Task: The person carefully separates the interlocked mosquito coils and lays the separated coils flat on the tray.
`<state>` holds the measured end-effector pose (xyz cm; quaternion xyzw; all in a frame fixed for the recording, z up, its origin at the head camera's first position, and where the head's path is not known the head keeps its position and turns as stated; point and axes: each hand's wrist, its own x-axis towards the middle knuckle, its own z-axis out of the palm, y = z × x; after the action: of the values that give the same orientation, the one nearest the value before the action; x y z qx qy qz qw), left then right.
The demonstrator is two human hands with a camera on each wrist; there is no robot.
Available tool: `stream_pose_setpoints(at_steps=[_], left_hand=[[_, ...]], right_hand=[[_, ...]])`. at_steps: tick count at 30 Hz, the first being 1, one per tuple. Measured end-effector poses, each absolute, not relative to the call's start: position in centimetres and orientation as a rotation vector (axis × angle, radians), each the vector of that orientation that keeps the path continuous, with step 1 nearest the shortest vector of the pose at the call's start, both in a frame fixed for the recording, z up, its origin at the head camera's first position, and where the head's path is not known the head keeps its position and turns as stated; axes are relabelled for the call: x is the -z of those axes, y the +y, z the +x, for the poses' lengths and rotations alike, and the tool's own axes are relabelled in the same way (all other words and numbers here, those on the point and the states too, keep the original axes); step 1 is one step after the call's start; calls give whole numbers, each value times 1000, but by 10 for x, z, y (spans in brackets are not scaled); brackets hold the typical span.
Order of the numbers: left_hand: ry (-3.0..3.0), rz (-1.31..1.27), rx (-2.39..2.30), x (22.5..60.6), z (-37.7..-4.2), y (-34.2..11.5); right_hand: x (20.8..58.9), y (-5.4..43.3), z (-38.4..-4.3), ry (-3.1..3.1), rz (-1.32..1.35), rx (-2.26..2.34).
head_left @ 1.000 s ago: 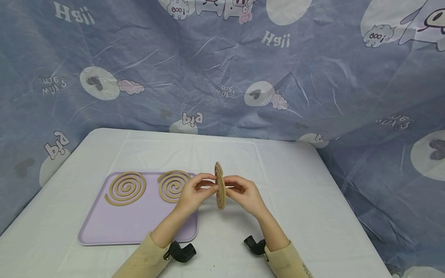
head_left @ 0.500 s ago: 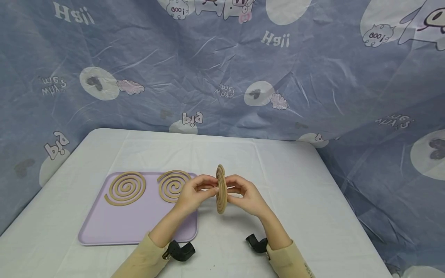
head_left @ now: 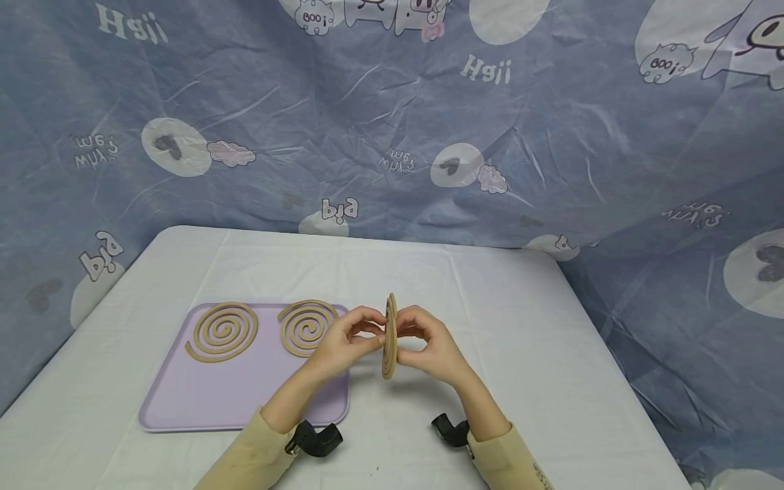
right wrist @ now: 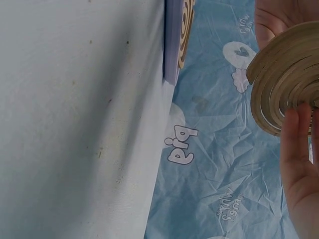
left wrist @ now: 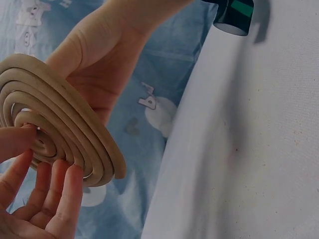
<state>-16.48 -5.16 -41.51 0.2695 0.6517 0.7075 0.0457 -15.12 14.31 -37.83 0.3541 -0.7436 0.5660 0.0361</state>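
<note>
Upright and nearly edge-on in the head view, a tan mosquito coil (head_left: 390,344) is held above the table between both hands. My left hand (head_left: 340,344) pinches it from the left, thumb and fingers near the middle of its spiral. From the other side, my right hand (head_left: 433,344) grips it with bent fingers and thumb. In the left wrist view the coil (left wrist: 92,132) shows its broad face, windings packed close together. Its rings (right wrist: 269,94) also look tightly nested in the right wrist view. The right fingertips are partly hidden behind the coil in the head view.
A lilac tray (head_left: 202,398) lies on the white-covered table (head_left: 520,327) to the left. On it rest two loose single coils, a left coil (head_left: 224,331) and a right coil (head_left: 308,331), the latter partly behind my left hand. A printed blue sheet (head_left: 367,122) hangs behind.
Both hands have lowered the held coil slightly. It has turned a little, so it now looks thinner and more edge-on. The tray and its coils have stayed in place.
</note>
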Motion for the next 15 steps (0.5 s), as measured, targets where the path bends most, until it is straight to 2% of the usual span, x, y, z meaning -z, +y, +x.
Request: stream_pose_setpoints(at_steps=[7,15], left_hand=[[1992,848,-2195,417,-164,-49],[2036,756,-2249,420,-163,-45]], right_hand=[[380,144,-152,-2306,1044,-1726],[382,144,-153,-2288,1053,-1718]])
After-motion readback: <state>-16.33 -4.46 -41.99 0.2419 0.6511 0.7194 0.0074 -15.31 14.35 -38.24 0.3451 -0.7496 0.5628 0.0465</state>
